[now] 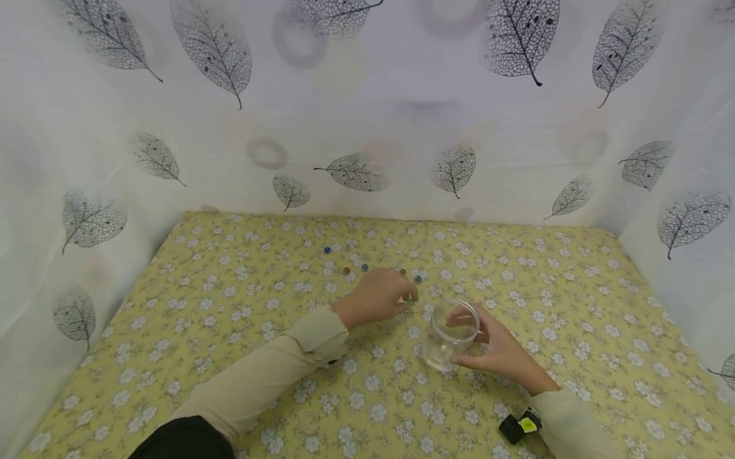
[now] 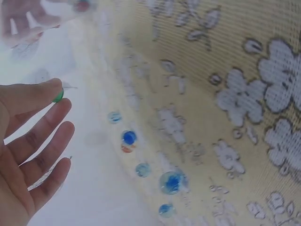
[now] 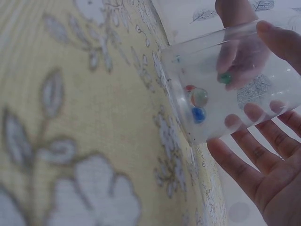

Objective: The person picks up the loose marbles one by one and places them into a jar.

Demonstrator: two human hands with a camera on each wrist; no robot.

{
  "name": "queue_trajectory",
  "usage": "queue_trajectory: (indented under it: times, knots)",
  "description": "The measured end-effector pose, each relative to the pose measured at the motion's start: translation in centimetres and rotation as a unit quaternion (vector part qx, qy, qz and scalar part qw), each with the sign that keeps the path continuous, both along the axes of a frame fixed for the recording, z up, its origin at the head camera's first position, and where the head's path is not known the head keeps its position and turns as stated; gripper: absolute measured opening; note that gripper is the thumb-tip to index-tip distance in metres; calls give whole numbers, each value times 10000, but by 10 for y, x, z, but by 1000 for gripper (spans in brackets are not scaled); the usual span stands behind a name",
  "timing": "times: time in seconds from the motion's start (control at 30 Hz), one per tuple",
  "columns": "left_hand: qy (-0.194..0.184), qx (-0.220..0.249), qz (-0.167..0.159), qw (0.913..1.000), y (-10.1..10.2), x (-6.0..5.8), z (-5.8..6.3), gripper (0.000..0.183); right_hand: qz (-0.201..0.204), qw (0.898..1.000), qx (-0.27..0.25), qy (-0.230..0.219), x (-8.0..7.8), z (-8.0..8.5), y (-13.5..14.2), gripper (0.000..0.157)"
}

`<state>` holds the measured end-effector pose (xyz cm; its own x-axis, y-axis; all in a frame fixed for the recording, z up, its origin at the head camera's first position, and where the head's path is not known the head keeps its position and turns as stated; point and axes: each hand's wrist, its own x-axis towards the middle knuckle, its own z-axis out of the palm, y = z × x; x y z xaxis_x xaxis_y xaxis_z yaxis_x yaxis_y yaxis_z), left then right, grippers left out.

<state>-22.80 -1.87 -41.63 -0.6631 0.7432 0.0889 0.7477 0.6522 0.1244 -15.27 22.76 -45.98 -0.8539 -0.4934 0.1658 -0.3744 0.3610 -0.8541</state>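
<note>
My left hand (image 1: 378,294) pinches a green marble (image 2: 58,96) between thumb and index finger, a little left of the jar's mouth. The other fingers of that hand lie apart in the left wrist view. A clear round jar (image 1: 441,352) stands on the cloth, its open mouth upward. My right hand (image 1: 494,345) holds the jar from the right, thumb on the near side and fingers on the far side. In the right wrist view, a blue marble (image 3: 199,115) and a pale marble (image 3: 199,97) show through the jar wall near its base.
Several marbles lie on the flowered yellow tablecloth (image 1: 219,333) beyond my left hand, among them a dark blue marble (image 1: 327,250), a brown marble (image 1: 346,271) and a bluish marble (image 1: 418,279). A white leaf-print curtain (image 1: 363,115) encloses the table's back and sides.
</note>
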Motion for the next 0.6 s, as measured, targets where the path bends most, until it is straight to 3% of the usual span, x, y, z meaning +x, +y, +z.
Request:
queue_trajectory:
  times: [0.37,0.6]
  knots:
    - [495,737,-81,9960,-12,13,17,12,32,10000,-66,-7,0,0,0,62]
    - [503,1176,-88,9917,-14,24,30,15,65,9999,-116,-17,0,0,-1,63]
